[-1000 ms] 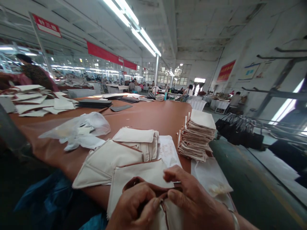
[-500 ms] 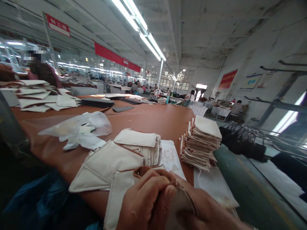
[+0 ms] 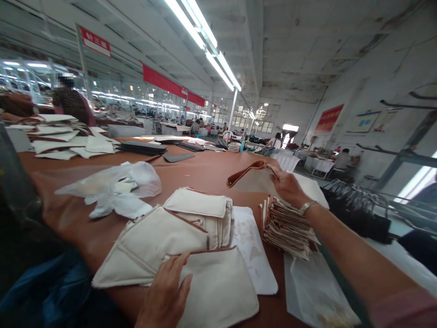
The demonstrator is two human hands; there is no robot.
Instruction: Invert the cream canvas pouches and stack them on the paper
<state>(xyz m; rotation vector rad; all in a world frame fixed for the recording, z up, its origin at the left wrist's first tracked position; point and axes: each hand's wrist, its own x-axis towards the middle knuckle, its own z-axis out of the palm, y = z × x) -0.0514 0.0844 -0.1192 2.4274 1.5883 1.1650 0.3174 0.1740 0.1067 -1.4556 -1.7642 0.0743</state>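
My right hand grips a brown-edged fabric pouch by its right end, fingers closed. The pouch is raised over the tall stack of similar cream and brown pouches at the right. At the front, my left hand rests with outstretched fingers at the left side of a flat cream pouch with a brown top edge. Beyond it lie a tilted cream pouch and a small overlapping pile of cream pouches.
Brown sheet material covers the table. A clear plastic bag lies left, with cut white pieces and dark pieces farther back. A white sheet lies near the stack; black items hang on a rack at the right.
My hands were together on a brown-edged piece at the front. Now the right has carried it forward and right, over the stack; the left has let go and lies on the cream pouch.
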